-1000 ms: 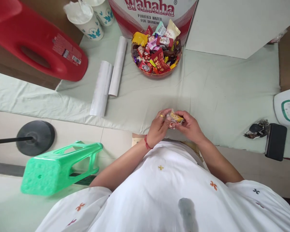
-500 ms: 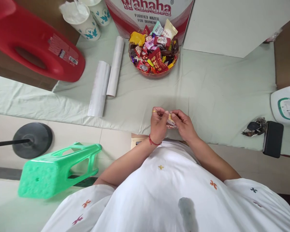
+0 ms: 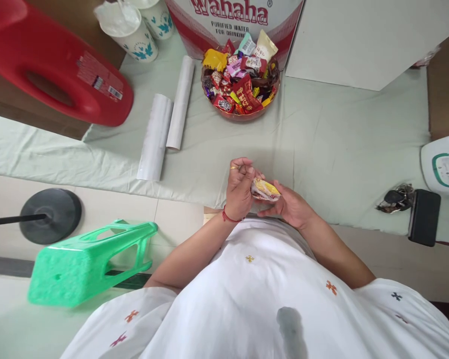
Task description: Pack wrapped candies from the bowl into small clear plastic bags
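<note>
The left hand pinches a small yellow-and-red packet in clear, crinkled plastic at its left end, thumb against fingers. The right hand is loosely spread around the other end, its index finger at the packet's edge and its thumb reaching below; whether it grips at all, I cannot tell. The packet is between the hands, over the near edge of the table spread with pale green cloth.

Ahead, a strip of cloth separates the hands from the round, reddish, gold-rimmed bowl heaped with wrapped sweets, which stands close against the red-and-white printed carton. On the left, two white cylindrical rolls lie near each other, the nearer one ending close to the table's front edge. On the right, a broad stretch of cloth runs to the bunch of dark keys and the black rectangular phone just beside it, near that edge.
</note>
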The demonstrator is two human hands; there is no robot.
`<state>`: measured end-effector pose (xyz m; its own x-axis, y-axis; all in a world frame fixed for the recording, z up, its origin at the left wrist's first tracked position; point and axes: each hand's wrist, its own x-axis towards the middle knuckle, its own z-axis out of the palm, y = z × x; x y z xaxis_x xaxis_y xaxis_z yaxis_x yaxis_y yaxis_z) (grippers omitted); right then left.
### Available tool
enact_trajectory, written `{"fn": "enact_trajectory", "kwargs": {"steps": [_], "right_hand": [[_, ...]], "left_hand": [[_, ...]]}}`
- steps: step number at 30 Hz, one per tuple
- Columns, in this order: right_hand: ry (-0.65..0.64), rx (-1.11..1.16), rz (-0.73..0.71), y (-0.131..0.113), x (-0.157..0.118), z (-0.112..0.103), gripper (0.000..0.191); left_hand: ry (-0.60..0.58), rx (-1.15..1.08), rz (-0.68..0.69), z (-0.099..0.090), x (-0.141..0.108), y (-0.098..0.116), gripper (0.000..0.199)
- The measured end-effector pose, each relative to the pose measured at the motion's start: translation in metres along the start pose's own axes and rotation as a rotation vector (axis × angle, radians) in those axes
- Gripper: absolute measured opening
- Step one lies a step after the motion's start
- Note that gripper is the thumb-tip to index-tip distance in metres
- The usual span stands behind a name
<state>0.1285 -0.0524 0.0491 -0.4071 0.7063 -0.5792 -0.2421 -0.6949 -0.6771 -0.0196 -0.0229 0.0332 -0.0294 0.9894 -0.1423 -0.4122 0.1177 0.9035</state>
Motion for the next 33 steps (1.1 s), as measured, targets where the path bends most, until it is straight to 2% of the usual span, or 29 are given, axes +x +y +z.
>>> {"fn": "enact_trajectory", "kwargs": {"steps": [2, 5, 8, 11, 14, 17, 19, 22, 23, 25, 28, 29, 32, 33], "right_hand": [[-0.050, 0.012, 0.028, -0.002, -0.002, -0.001, 0.053], [0.134, -0.043, -0.149, -0.002, 0.003, -0.004, 0.058], [0.270, -0.137, -0.286, 0.002, 0.011, -0.008, 0.064], [0.311, -0.333, -0.401, 0.008, 0.015, -0.013, 0.064], [0.319, -0.527, -0.487, 0.012, 0.014, -0.015, 0.068], [0.287, -0.448, -0.453, 0.009, 0.011, -0.016, 0.076], [0.281, -0.405, -0.411, 0.005, 0.007, -0.018, 0.076], [0.292, -0.512, -0.358, -0.003, -0.008, -0.030, 0.065], [0.313, -0.583, -0.339, -0.006, -0.016, -0.037, 0.060], [0.371, -0.764, -0.281, -0.017, -0.036, -0.060, 0.057], [0.434, -1.018, -0.039, -0.052, -0.070, -0.105, 0.056], [0.509, -1.077, 0.032, -0.069, -0.080, -0.122, 0.053], [0.860, -1.282, 0.215, -0.140, -0.099, -0.176, 0.041], [0.975, -1.347, 0.222, -0.167, -0.102, -0.195, 0.036]], "left_hand": [[0.002, 0.113, 0.015, -0.004, 0.004, -0.002, 0.041], [0.108, 0.238, -0.060, -0.013, 0.007, -0.006, 0.047], [0.131, 0.180, -0.275, -0.018, 0.003, -0.003, 0.062], [-0.040, 0.124, -0.417, -0.017, -0.003, 0.003, 0.062], [-0.169, 0.104, -0.383, -0.014, -0.004, 0.006, 0.052], [-0.178, 0.055, -0.333, -0.010, -0.002, 0.006, 0.050], [-0.251, 0.053, -0.342, -0.007, -0.003, 0.004, 0.048], [-0.390, 0.159, -0.326, -0.003, -0.009, 0.000, 0.041], [-0.399, 0.228, -0.302, -0.003, -0.011, -0.002, 0.040], [-0.345, 0.386, -0.250, -0.007, -0.013, -0.005, 0.038], [-0.224, 0.531, -0.256, -0.025, -0.015, -0.006, 0.033], [-0.208, 0.535, -0.282, -0.032, -0.015, -0.006, 0.029], [-0.184, 0.495, -0.337, -0.050, -0.019, -0.006, 0.026], [-0.175, 0.483, -0.339, -0.054, -0.022, -0.005, 0.025]]}}
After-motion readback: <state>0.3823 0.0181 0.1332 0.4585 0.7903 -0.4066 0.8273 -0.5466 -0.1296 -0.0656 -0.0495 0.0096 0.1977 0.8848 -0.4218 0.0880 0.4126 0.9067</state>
